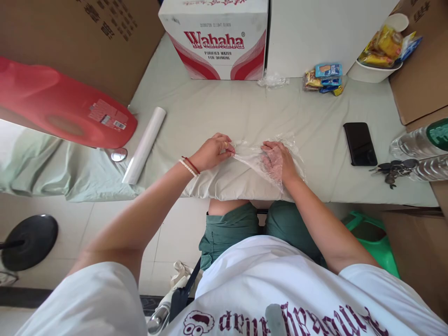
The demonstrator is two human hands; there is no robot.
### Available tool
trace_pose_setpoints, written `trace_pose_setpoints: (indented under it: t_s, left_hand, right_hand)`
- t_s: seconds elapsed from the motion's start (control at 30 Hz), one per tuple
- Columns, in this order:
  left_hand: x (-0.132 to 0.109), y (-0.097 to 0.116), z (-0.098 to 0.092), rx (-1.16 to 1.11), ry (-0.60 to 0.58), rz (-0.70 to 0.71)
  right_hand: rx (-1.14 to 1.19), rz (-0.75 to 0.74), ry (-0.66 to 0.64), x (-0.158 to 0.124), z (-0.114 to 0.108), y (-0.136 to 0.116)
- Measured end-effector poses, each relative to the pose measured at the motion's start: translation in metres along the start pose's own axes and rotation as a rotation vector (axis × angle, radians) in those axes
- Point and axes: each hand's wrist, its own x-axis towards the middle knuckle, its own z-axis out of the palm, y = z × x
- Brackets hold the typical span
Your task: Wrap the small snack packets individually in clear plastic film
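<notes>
A thin sheet of clear plastic film (247, 161) stretches between my two hands, low over the cloth-covered table. At its left corner, my left hand (214, 151) is closed, pinching the film between thumb and fingers. My right hand (278, 161) has its fingers curled at the film's right part, and the film lies across its palm and wrist. Loose wrinkled film spreads beyond the right hand. To the left of my hands a white roll (145, 144), apparently of plastic film, lies slanted on the cloth.
A Wahaha water carton (217, 44) stands at the back, near snack packets (324, 79) and a white tub (374, 72). On the right are a phone (360, 143), keys (394, 172) and bottles (411, 144). A red jug (66, 102) occupies the left, and a green stool (376, 238) stands below.
</notes>
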Motion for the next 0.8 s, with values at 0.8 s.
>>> trace_pose_setpoints:
  t_s: [0.8]
  left_hand:
    - [-0.027, 0.010, 0.028, -0.047, 0.009, 0.109]
  right_hand:
    - [0.005, -0.013, 0.010, 0.001, 0.003, 0.001]
